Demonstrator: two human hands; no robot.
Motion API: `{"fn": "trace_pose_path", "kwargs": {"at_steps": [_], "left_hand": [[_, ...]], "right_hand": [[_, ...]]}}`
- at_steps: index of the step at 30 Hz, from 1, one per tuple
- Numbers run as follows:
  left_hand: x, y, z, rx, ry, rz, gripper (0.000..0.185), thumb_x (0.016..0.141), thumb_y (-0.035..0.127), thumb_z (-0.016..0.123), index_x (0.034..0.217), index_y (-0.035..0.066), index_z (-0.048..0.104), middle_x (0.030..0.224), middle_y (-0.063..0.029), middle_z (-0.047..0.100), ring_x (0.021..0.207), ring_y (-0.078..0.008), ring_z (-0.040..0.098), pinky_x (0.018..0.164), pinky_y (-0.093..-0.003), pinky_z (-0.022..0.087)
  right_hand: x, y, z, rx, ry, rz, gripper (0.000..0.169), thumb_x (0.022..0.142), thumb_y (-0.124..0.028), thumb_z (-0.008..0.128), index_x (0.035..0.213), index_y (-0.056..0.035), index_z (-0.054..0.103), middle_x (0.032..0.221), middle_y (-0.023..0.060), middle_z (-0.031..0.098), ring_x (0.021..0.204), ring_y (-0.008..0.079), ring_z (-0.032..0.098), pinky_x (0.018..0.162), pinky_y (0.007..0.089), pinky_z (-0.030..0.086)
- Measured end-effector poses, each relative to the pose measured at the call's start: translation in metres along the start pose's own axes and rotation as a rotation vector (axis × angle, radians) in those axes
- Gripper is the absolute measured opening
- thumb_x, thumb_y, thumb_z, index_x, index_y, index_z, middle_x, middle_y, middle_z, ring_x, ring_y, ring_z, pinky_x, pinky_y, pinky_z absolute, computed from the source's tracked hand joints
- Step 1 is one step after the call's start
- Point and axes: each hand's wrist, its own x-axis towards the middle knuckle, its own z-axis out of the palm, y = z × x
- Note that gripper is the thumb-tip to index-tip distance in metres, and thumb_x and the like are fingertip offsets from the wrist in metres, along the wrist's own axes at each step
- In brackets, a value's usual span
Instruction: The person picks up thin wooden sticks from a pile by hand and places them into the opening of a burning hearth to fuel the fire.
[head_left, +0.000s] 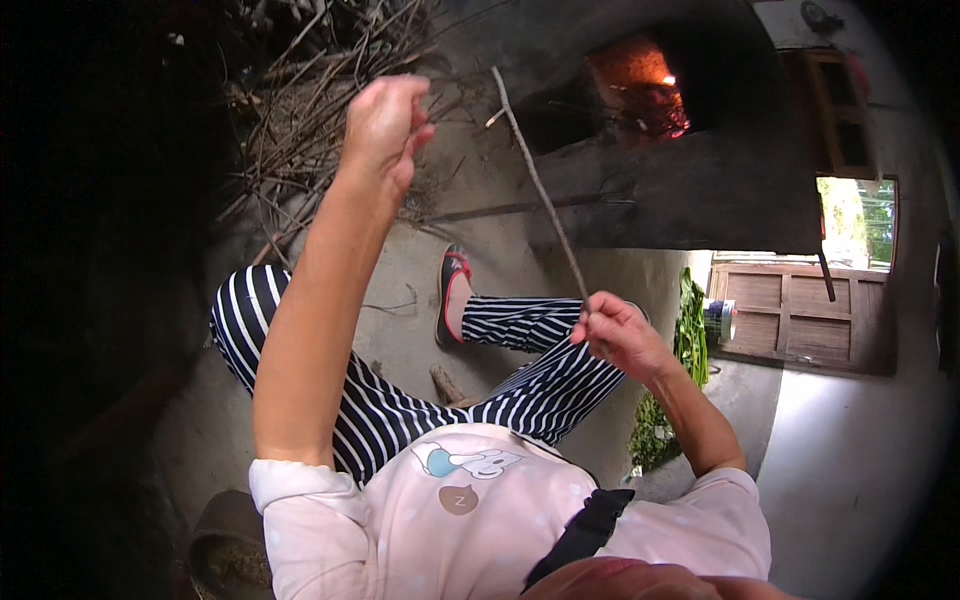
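My right hand (611, 334) grips the lower end of a long thin stick (536, 176). The stick slants up and left, with a short side stub near its far end. Raised at the upper left, my left hand (386, 127) has curled fingers and looks slightly blurred; whether a thin twig is between them cannot be told. Behind and beside it lies a heap of dry twigs (292, 142). A fire glows inside the dark opening of a stove (600, 199) at the upper right, beyond the stick's far end.
Long dark tongs or a rod (517, 208) reach across before the stove. A short piece of wood (446, 385) lies on the floor between my legs. Green leafy stalks (691, 330) are at the right, near a can (720, 319) and a wooden door (810, 311). A round container (214, 544) stands lower left.
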Motion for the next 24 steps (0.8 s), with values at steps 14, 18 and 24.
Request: {"fn": "trace_pose_path", "kwargs": {"at_steps": [14,18,24], "left_hand": [[-0.057,0.075,0.022,-0.279,-0.079,0.202,0.006,0.083,0.013,0.062,0.087,0.009,0.06,0.082,0.0019,0.056,0.075,-0.0098,0.052,0.068,-0.0245,0.043],[-0.053,0.072,0.031,-0.24,-0.064,0.177,0.009,0.086,0.014,0.06,0.092,0.007,0.061,0.084,0.0,0.057,0.077,-0.011,0.054,0.069,-0.0257,0.044],[-0.045,0.064,0.043,-0.191,-0.156,0.151,0.014,0.089,0.013,0.058,0.101,0.005,0.061,0.095,-0.0012,0.06,0.088,-0.0123,0.054,0.079,-0.0284,0.043]], "right_hand": [[0.09,-0.101,-0.052,-0.162,0.601,-0.216,0.012,0.093,-0.023,0.057,0.088,-0.013,0.054,0.058,-0.0068,0.049,0.039,-0.0004,0.032,0.033,0.0159,0.021],[0.106,-0.131,-0.08,-0.121,0.592,-0.288,0.012,0.092,-0.02,0.058,0.085,-0.011,0.057,0.061,-0.0049,0.055,0.043,0.0008,0.036,0.037,0.0162,0.027],[0.155,-0.172,-0.15,-0.057,0.745,-0.28,0.01,0.091,-0.017,0.057,0.086,-0.0085,0.059,0.061,-0.004,0.055,0.042,0.0026,0.036,0.037,0.0194,0.025]]}}
